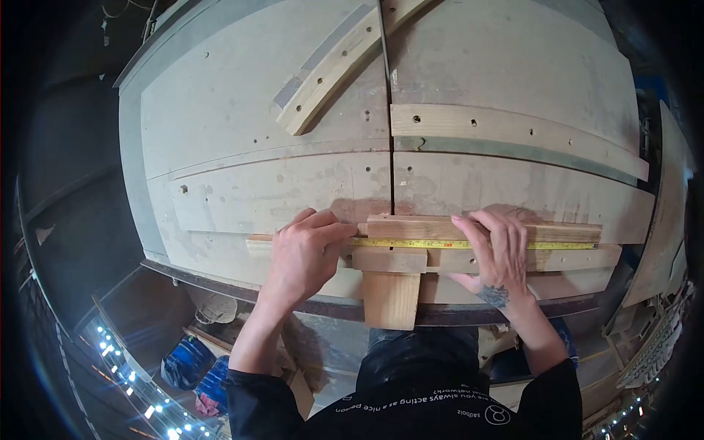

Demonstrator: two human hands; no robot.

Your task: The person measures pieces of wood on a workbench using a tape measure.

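Both arms reach forward in black sleeves; left hand [304,253] lies palm down, fingers pointing right; right hand [499,253] presses flat, fingers spread, wrist tattooed

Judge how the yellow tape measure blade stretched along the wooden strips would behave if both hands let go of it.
The tape measure blade looks thin and narrow, so probably light and springy. The left hand and right hand press it onto the wooden strip; freed, it may buckle or slide.

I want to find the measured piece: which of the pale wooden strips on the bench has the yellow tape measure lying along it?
The near straight wooden strip under both hands; yellow tape measure lies along it.
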